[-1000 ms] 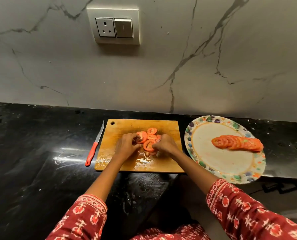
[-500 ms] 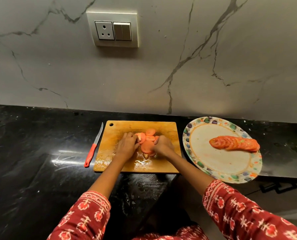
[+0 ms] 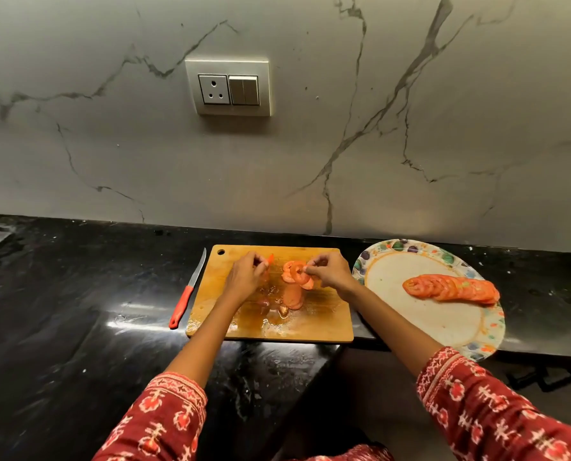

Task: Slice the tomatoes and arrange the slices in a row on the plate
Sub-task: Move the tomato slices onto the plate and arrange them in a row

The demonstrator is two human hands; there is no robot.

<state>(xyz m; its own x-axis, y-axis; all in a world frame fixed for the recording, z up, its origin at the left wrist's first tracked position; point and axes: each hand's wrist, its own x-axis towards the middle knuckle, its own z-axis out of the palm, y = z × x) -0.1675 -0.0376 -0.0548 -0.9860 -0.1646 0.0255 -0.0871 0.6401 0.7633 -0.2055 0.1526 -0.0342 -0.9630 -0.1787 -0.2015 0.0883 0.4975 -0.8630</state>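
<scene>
A wet wooden cutting board [image 3: 324,324] lies on the black counter. On it is a gathered pile of tomato slices [image 3: 293,294]. My right hand [image 3: 329,271] pinches the top slices of that pile. My left hand [image 3: 246,277] is at the pile's left and pinches a small tomato slice [image 3: 270,259] between its fingertips. To the right lies a patterned plate [image 3: 410,261] with a row of overlapping tomato slices [image 3: 452,287] across its middle.
A red-handled knife [image 3: 186,294] lies on the black counter [image 3: 61,311] just left of the board, blade pointing to the wall. The marble wall behind carries a socket and switch panel [image 3: 228,86]. The counter's front edge runs under the board and plate.
The scattered slices have been pushed together into one pile. Both hands have lifted slightly, each now pinching slices. The camera has tilted a little.
</scene>
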